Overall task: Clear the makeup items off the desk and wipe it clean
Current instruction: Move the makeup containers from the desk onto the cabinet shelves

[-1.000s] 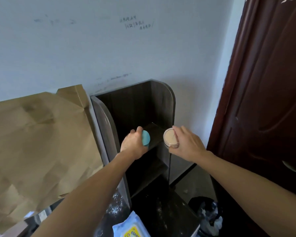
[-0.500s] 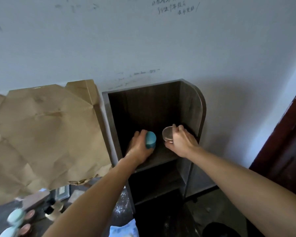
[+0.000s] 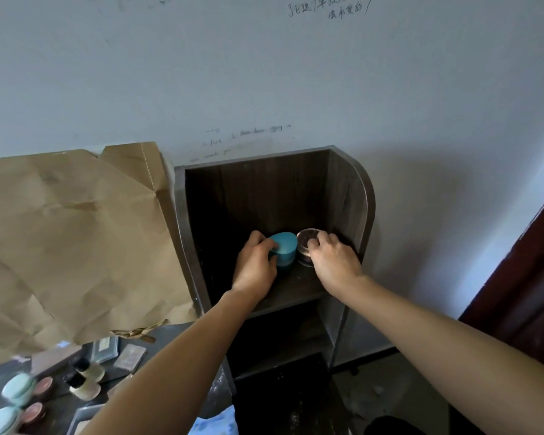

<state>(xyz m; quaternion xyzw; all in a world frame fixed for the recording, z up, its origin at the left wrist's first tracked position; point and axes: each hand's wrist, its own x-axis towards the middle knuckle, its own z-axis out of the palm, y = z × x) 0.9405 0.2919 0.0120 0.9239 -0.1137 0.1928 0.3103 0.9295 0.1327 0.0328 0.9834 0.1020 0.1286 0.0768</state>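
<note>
Both my hands reach into the upper compartment of a dark wooden shelf unit [image 3: 360, 196]. My left hand [image 3: 256, 265] grips a teal round jar [image 3: 285, 249], which rests on the shelf board. My right hand [image 3: 333, 262] holds a clear round compact [image 3: 307, 244] right beside the jar, against the shelf's right wall. On the dark desk [image 3: 167, 335] at lower left lie more makeup items: pale green jars [image 3: 18, 389], small pink pots [image 3: 43, 384], two little bottles [image 3: 87, 376] and flat palettes [image 3: 129, 357].
Crumpled brown paper [image 3: 69, 240] leans against the wall left of the shelf. A blue wipes pack [image 3: 215, 423] peeks in at the bottom edge. A dark red door [image 3: 528, 277] stands at the right, and the lower shelf compartment [image 3: 280, 337] is open.
Both hands moved from the shelf's front edge deep into the upper compartment, lowering the teal jar and the clear compact onto the shelf board. The view shifted left, revealing the desk items.
</note>
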